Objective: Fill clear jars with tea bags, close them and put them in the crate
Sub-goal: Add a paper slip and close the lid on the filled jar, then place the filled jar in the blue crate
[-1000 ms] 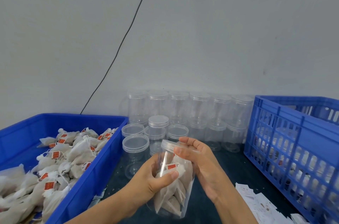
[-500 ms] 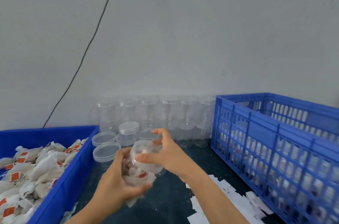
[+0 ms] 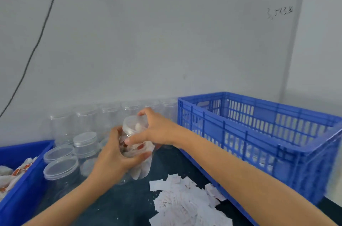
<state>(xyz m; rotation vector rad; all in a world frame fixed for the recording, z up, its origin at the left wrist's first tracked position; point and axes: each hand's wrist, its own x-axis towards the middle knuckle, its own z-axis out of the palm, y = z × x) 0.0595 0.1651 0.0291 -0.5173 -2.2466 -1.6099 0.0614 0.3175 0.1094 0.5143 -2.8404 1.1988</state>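
A clear jar [image 3: 137, 163] stuffed with white tea bags with red tags is held tilted above the dark table. My left hand [image 3: 114, 157] wraps around its body. My right hand [image 3: 154, 129] grips the clear lid [image 3: 132, 126] on the jar's mouth. The blue slatted crate [image 3: 259, 133] stands to the right of the hands. A blue bin [image 3: 22, 179] with loose tea bags [image 3: 11, 175] sits at the lower left.
Several empty clear jars [image 3: 85, 144], some lidded, stand in rows by the white wall behind the hands. A heap of white paper slips [image 3: 187, 201] lies on the table in front of the crate. A black cable [image 3: 37, 40] runs down the wall.
The view has swung to the right, so the crate fills more of the frame. Both hands have lifted the filled jar and tipped it, with the right hand staying on the lid.
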